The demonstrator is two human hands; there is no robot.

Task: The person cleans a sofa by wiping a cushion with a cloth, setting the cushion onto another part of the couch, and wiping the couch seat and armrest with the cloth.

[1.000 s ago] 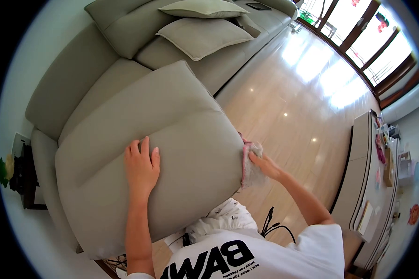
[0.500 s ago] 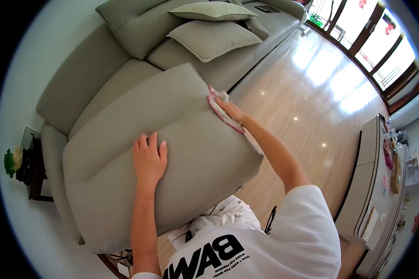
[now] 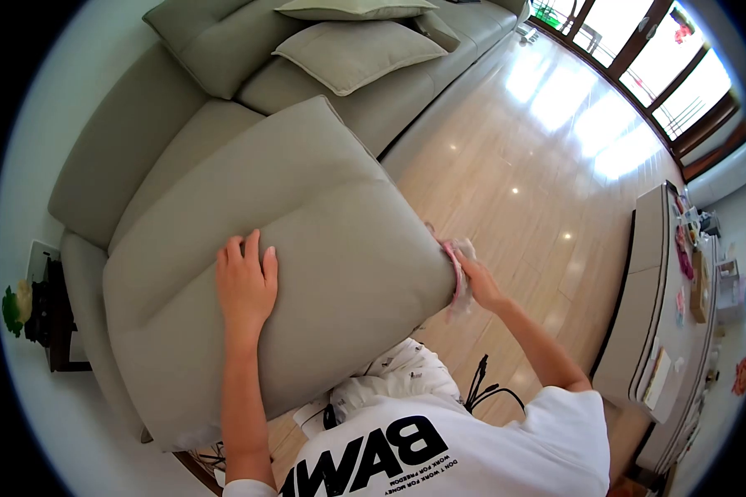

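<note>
1. Right hand [image 3: 482,286]: holding pink-edged cloth [image 3: 456,263], pressed against the right-hand edge of the padded sofa section [image 3: 340,240].
2. Left hand [image 3: 247,283]: palm down on top of the sofa section, fingers slightly spread, grasping nothing.
3. Cloth: probably light, soft, limp, not fragile; best held bunched, palm behind it. Damp or dry, can't tell.
4. Sofa section: likely heavy, padded, smooth; best steadied flat-handed on top.

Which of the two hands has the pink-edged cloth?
The right hand: it holds the cloth at the edge of the grey cushion; the left hand lies on top with no cloth.
</note>
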